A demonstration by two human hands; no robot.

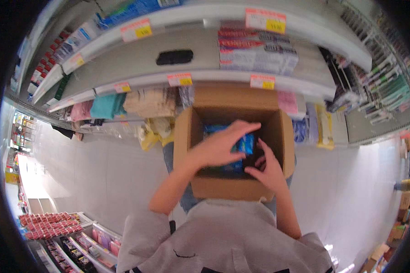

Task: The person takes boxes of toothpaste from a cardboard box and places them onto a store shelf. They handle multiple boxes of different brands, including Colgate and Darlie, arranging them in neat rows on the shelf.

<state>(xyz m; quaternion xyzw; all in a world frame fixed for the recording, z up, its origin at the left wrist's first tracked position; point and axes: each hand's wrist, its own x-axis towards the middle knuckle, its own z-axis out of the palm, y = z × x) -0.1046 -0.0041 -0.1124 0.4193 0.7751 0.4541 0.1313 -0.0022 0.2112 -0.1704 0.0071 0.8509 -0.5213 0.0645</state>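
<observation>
An open cardboard box (232, 189) sits before me, its flaps folded outward. Inside it, several blue packets (233, 166) lie toward the left side, partly covered by my hands. My left hand (222, 145) reaches into the box from the left, with a shiny blue packet (247, 144) between its thumb and fingers. Motion blurs this hand a little. On the right, my right hand (267, 167) is also inside the box, fingers apart and curved toward that packet, with nothing visible in its grasp. Dark shadow hides the box's right-hand bottom.
A shelf (198, 76) with price tags runs just beyond the box, bearing stacked toothpaste cartons (256, 51) and a black object (175, 57). Folded cloths (150, 102) and a yellow plastic bag (153, 133) are at lower left. Hanging toothbrushes (379, 88) line the right; another display (85, 239) stands behind left.
</observation>
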